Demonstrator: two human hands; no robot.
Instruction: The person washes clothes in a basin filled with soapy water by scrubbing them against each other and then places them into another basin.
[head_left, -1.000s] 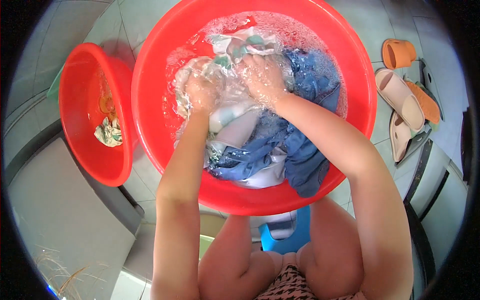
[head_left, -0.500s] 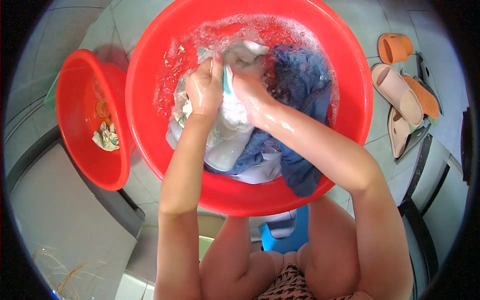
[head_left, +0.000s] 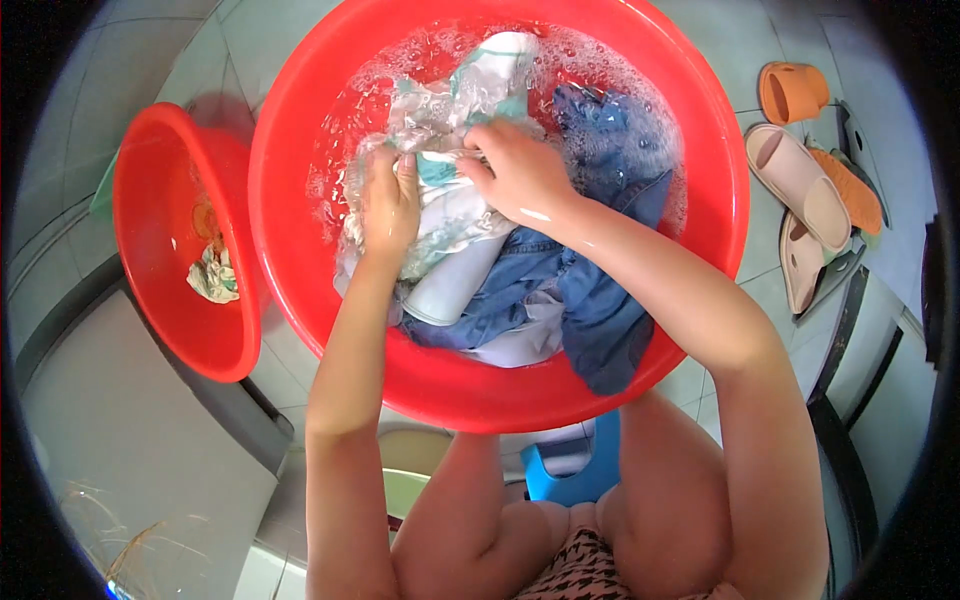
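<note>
— Between both hands, what's held?
— Left hand (head_left: 388, 200) and right hand (head_left: 515, 170) clench the white-and-teal garment (head_left: 450, 215) over the suds in the big red basin (head_left: 300, 270).
— Risk?
— Hard rubbing could slosh water over its rim.

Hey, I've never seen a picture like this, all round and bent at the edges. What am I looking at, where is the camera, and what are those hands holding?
The camera is a wide fisheye lens worn on a person's head, looking down, so straight lines curve near the rim. The two bare arms coming up from the bottom are that person's own. The left hand and right hand both grip a wet white and teal cloth inside a big red basin of soapy water. Blue denim clothes lie in the basin too, partly hanging over its near edge. To the left stands a smaller red basin with a crumpled cloth in it. On the tiled floor at right lie pink slippers and orange ones. A blue stool shows below.
</note>
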